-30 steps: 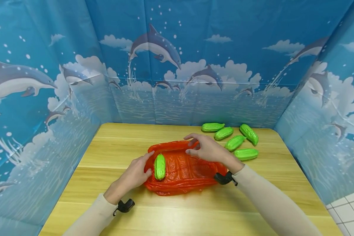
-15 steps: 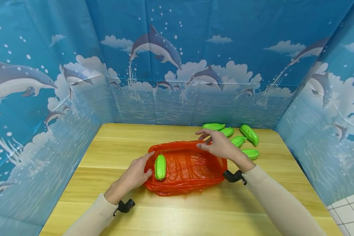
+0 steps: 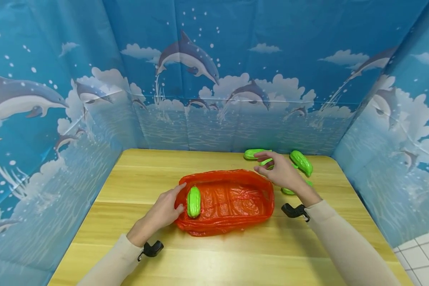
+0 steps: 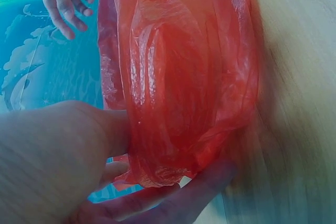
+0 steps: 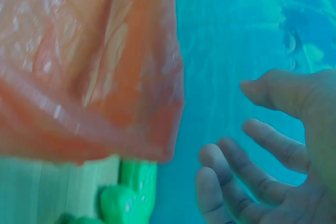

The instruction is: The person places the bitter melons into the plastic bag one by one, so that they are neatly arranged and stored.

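Note:
A red thin plastic bag [image 3: 228,226] sits on the table in a boxy shape, its mouth facing up. Lying inside its left end is a bright green ridged gourd [image 3: 194,202]. My left hand [image 3: 166,208] touches the bag's left end, index finger and thumb spread apart along it; in the left wrist view the red film covers part of the thumb. Beyond the bag's right rear corner, my right hand [image 3: 282,171] hovers near the other green gourds [image 3: 301,163] with fingers loosely bent, holding nothing. It partly hides several of them. The right wrist view shows its fingers [image 5: 257,171] apart from the bag.
The wooden table [image 3: 139,174] ends at the back against a blue dolphin-print sheet [image 3: 214,119], which also hangs at both sides. A black strap-on device [image 3: 294,210] sits at the right wrist, another at the left. White floor tiles [image 3: 420,250] show at lower right.
My right hand has moved right and slightly back, from above the bag to the gourds. The left hand, the bag and the gourd inside it stay in place.

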Action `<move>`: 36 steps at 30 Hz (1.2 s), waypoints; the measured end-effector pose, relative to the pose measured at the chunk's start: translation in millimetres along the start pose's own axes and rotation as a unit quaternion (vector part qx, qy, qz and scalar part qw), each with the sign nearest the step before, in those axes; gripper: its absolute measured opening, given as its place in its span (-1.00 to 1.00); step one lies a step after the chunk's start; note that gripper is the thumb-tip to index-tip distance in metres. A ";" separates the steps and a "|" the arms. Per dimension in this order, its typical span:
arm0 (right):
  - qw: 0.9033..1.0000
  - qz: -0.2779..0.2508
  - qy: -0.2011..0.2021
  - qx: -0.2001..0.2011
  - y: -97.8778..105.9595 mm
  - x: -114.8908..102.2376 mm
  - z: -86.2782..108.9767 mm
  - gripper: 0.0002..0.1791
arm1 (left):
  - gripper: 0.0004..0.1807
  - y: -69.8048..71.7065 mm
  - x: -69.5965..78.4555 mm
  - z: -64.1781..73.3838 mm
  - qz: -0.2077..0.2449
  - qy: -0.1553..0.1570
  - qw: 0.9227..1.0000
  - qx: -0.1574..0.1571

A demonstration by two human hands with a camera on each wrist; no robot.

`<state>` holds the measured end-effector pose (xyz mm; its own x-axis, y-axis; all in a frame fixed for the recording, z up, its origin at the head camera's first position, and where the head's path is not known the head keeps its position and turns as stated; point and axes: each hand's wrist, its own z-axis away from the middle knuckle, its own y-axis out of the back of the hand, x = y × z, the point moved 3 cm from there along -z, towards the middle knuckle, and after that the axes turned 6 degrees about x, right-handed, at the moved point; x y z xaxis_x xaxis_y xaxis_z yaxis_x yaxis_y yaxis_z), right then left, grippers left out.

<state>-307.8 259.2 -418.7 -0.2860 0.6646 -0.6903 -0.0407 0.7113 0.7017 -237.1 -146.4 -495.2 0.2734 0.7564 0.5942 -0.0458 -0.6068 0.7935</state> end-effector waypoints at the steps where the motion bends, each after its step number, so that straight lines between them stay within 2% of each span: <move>1: 1.000 0.003 -0.001 0.004 2.6 3.0 0.4 -0.45 | -0.16 0.0 -0.1 0.1 -0.001 0.001 1.000 -0.001; 10: 0.999 0.022 -0.025 0.037 25.2 36.4 3.4 -0.41 | -0.15 -1.5 0.2 -0.4 0.001 0.008 1.000 -0.005; 16: 0.998 0.042 -0.042 0.037 35.8 58.8 11.4 -0.33 | -0.14 -2.5 0.4 -1.5 0.005 0.011 1.000 -0.007; 23: 0.996 0.063 -0.047 0.046 36.9 85.5 16.6 -0.25 | -0.13 -3.0 1.9 -1.3 0.002 0.010 1.000 -0.007; 29: 0.991 0.096 -0.068 0.056 35.6 101.5 19.9 -0.14 | -0.12 -1.5 4.7 -0.2 -0.006 0.000 1.000 -0.002; 36: 0.986 0.123 -0.098 0.052 32.6 122.2 23.8 0.03 | -0.13 -2.6 4.7 1.8 -0.004 0.006 1.000 -0.004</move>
<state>-321.3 369.1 -484.3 -0.0840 0.8437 -0.5302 0.1084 0.5367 0.8368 -234.0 -141.7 -494.7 0.2617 0.7647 0.5889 -0.0518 -0.5981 0.7997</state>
